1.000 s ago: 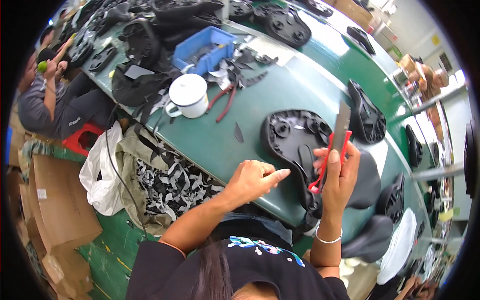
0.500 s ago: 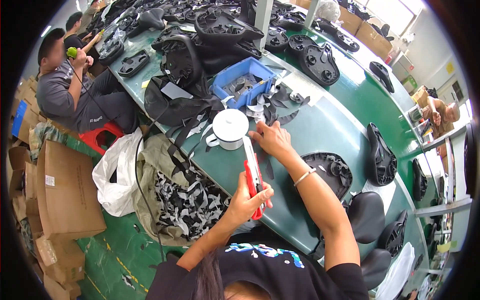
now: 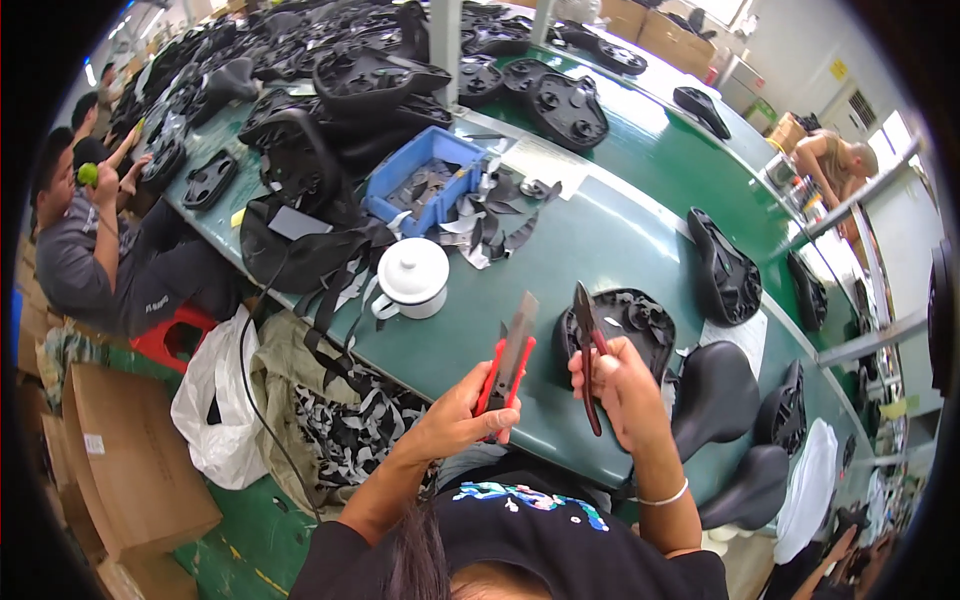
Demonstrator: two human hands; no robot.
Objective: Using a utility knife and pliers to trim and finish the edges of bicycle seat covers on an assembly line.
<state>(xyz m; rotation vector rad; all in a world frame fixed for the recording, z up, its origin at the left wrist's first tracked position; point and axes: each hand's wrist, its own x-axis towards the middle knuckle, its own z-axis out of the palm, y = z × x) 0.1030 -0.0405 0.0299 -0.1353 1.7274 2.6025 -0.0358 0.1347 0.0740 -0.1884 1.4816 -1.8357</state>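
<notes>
My left hand [image 3: 455, 420] grips a red-handled utility knife [image 3: 508, 368] with its long blade pointing up, over the near edge of the green table [image 3: 590, 240]. My right hand [image 3: 620, 385] holds a pair of black pliers [image 3: 588, 345] with dark red handles, jaws up. The two tools stand close together, side by side. Just behind the right hand an upturned black saddle base [image 3: 630, 320] lies on the table.
A white lidded mug [image 3: 412, 278] stands left of my hands, with a blue bin [image 3: 425, 180] of black scraps and many black saddle parts [image 3: 340, 90] behind. Finished saddles [image 3: 715, 395] sit at right. A seated person [image 3: 100, 250] is at far left; cardboard boxes [image 3: 120, 450] and bags lie below.
My right hand came back from the pile by the mug holding the pliers. The knife passed from my right hand to my left, and both tools now stand raised near the table's edge.
</notes>
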